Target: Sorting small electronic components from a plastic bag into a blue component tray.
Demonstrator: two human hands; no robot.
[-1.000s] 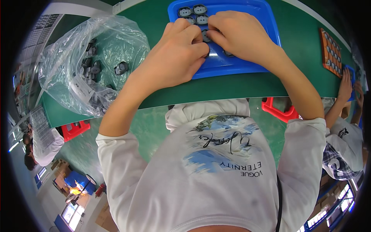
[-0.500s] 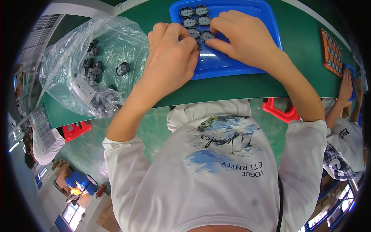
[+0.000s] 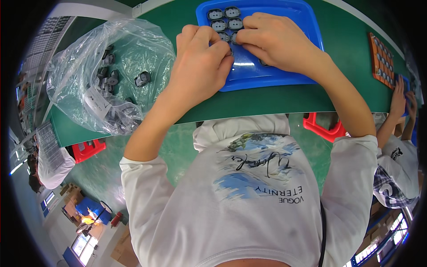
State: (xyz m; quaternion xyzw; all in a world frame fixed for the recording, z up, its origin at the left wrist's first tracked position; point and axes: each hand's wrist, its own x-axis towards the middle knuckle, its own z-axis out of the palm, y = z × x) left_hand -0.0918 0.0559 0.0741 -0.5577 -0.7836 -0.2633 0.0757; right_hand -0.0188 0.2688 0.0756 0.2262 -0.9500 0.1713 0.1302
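Blue tray [image 3: 244, 73]: shallow, raised rim, rounded corners, lying flat. Grey parts [image 3: 218, 25]: small, rounded-oblong, darker edges, small details on top faces. Four lay face up, fully visible, paired in two columns at tray's far-left corner. Third pair continued columns toward tray's near side: left one partly covered, right one at right hand's [image 3: 280, 42] fingertips. Another sat nearer tray's front, mostly hidden by left hand [image 3: 198, 62]; grip unclear. One more showed partly beneath right hand, around tray's middle.
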